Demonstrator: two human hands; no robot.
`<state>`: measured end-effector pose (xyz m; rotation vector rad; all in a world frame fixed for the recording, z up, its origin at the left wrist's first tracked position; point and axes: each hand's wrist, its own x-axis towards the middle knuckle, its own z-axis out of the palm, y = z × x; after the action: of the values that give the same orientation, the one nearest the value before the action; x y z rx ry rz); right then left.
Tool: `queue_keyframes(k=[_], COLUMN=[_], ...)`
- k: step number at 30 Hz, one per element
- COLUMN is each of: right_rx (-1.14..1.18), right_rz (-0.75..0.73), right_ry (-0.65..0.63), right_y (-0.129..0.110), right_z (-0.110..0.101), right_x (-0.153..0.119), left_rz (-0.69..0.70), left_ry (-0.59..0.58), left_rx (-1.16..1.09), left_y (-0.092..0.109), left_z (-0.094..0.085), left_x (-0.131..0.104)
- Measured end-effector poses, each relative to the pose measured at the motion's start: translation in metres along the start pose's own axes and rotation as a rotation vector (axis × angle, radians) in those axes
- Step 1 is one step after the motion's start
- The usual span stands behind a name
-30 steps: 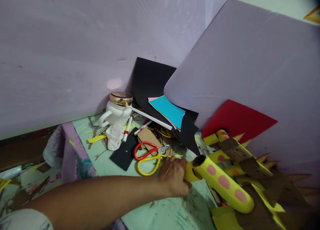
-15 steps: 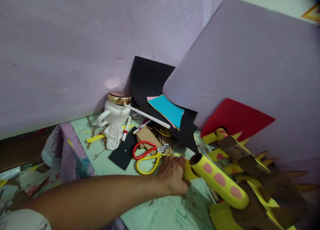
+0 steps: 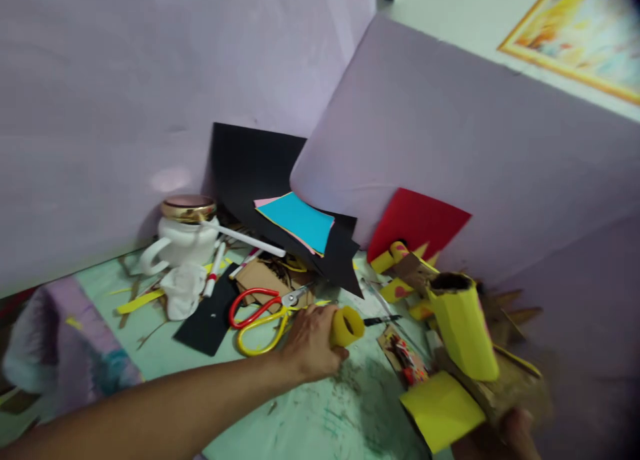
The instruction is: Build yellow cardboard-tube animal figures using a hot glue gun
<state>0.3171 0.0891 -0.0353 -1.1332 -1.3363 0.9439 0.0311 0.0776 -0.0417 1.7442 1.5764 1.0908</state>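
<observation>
My left hand [image 3: 313, 345] is closed around a short yellow paper tube [image 3: 349, 327], whose open end faces right. Just left of its fingers lies a pair of scissors [image 3: 265, 317] with one red and one yellow handle. At the lower right, my right hand [image 3: 520, 433] shows partly and blurred, gripping a brown cardboard model [image 3: 520, 387] by its near side. A thick yellow tube [image 3: 465, 327] with a hollow top sticks up from that model, and a yellow paper-covered piece [image 3: 443, 410] juts out to its left.
A white mug [image 3: 187, 240] with a gold-rimmed lid stands by the wall. Near it are crumpled white tissue [image 3: 183, 292], a marker [image 3: 215, 269] and black card [image 3: 210, 327]. Blue paper [image 3: 297, 220] lies on a black sheet; red paper [image 3: 420, 220] leans on the wall. Scraps litter the green tabletop [image 3: 300, 420].
The cardboard model has tilted and shifted away from my left hand, its thick tube now pointing up. The short tube in my left hand shows apart from it. My right hand has come into view.
</observation>
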Motion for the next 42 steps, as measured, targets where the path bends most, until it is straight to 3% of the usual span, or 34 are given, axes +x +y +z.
queue_keyframes(k=[4, 6, 9, 13, 15, 18, 21, 24, 26, 34, 42], right_rx=[0.466, 0.612, 0.724, 0.739, 0.730, 0.700, 0.654, 0.595, 0.564, 0.552, 0.548], right_rz=[0.270, 0.326, 0.441, 0.522, 0.525, 0.520, 0.552, 0.595, 0.620, 0.667, 0.644], right_ry=[0.105, 0.162, 0.152, 0.154, 0.122, 0.097, 0.105, 0.114, 0.104, -0.043, -0.013], right_y=[-0.014, -0.024, -0.036, -0.042, -0.042, -0.042, -0.041, -0.040, -0.038, -0.025, -0.022], right_z=[0.026, 0.041, 0.056, 0.061, 0.062, 0.063, 0.065, 0.067, 0.068, 0.061, 0.061], right_x=[-0.002, -0.003, -0.005, -0.009, -0.010, -0.012, -0.014, -0.016, -0.017, -0.015, -0.015], left_rz=[-0.034, -0.064, -0.129, -0.193, -0.123, 0.095, 0.176, 0.111, 0.059, -0.041, -0.012], left_ry=[0.058, 0.114, 0.178, 0.241, 0.359, 0.490, 0.339, 0.086, 0.000, 0.020, 0.037], left_rx=[-0.014, 0.051, 0.211, 0.348, 0.269, -0.036, -0.392, -0.659, -0.757, -0.869, -0.887], left_y=[-0.001, 0.000, -0.001, -0.007, -0.007, 0.002, 0.019, 0.032, 0.035, 0.034, 0.034], left_z=[0.002, -0.002, -0.014, -0.028, -0.033, -0.038, -0.045, -0.051, -0.053, -0.056, -0.055], left_x=[0.004, 0.007, 0.014, 0.023, 0.024, 0.020, 0.011, 0.006, 0.004, 0.000, 0.000])
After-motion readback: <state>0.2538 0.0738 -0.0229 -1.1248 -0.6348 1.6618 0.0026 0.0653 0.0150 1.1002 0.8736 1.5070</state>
